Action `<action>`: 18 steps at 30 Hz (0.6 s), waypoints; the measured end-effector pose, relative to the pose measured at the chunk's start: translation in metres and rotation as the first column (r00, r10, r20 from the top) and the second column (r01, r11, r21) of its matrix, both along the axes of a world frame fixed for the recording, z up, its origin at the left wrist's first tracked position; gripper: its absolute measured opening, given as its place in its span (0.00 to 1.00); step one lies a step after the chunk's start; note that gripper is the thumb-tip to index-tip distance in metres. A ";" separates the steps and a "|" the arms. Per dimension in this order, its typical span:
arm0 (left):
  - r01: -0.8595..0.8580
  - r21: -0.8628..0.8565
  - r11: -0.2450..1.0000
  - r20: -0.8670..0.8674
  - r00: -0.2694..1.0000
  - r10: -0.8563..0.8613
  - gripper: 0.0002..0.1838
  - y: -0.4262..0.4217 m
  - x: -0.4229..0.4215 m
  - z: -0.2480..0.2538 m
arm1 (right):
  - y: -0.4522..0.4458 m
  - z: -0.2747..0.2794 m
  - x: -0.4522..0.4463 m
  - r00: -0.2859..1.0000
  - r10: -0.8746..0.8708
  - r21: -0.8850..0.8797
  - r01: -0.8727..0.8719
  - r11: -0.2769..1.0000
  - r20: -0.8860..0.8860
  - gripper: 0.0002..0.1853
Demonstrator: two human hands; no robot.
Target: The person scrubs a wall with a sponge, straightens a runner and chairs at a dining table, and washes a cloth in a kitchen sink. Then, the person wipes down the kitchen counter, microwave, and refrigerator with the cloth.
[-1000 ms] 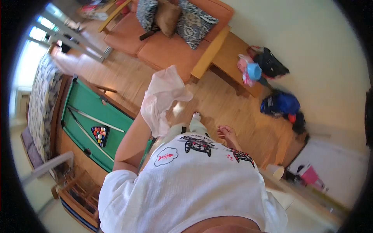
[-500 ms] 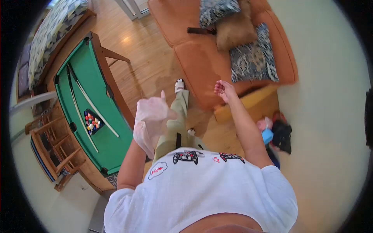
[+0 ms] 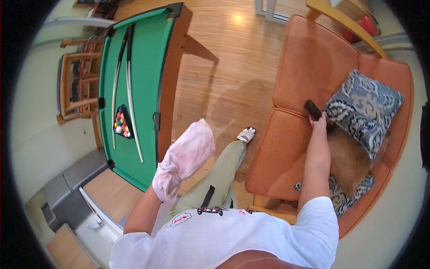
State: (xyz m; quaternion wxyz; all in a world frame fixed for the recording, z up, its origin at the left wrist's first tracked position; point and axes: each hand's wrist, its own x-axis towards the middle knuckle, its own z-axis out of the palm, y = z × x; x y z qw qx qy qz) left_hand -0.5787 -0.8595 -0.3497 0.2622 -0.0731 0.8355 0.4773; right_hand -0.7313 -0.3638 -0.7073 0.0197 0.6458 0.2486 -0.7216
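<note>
Pink cloth covers the left hand, grip not determinable, while the right hand grips a dark elongated object over the orange sofa, a patterned cushion just beside that hand.

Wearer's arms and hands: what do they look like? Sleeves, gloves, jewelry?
Left sleeve and right sleeve: short, loose, plain white. Right hand: no glove, no watch visible at the wrist; too small to tell about rings. Left hand: hidden by pale pink cloth, so can't tell.
</note>
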 end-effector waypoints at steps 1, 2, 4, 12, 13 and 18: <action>-0.064 0.040 0.997 0.051 0.997 0.062 0.26 -0.004 0.009 0.001 | 0.003 -0.007 0.002 1.000 -0.017 0.023 0.018 1.000 -0.010 0.16; -0.132 0.079 0.988 0.103 0.987 0.123 0.25 -0.009 0.019 0.005 | 0.005 -0.009 0.008 0.996 0.017 0.011 -0.016 1.000 -0.089 0.17; -0.284 0.156 0.946 0.195 0.948 0.252 0.24 -0.020 0.046 0.016 | -0.001 0.004 0.026 0.985 0.055 0.033 -0.050 0.998 -0.164 0.17; -0.797 0.426 0.429 0.437 0.596 0.673 0.19 -0.069 0.217 0.066 | -0.125 0.182 0.131 0.721 0.661 0.366 -0.570 0.736 -0.207 0.31; -0.823 0.448 0.350 0.463 0.548 0.696 0.18 -0.073 0.241 0.067 | -0.137 0.184 0.143 0.628 0.746 0.299 -0.684 0.665 -0.223 0.28; -0.859 0.513 0.004 0.543 0.328 0.773 0.15 -0.098 0.325 0.032 | -0.250 0.262 0.141 0.304 0.843 0.210 -0.879 0.427 -0.443 0.12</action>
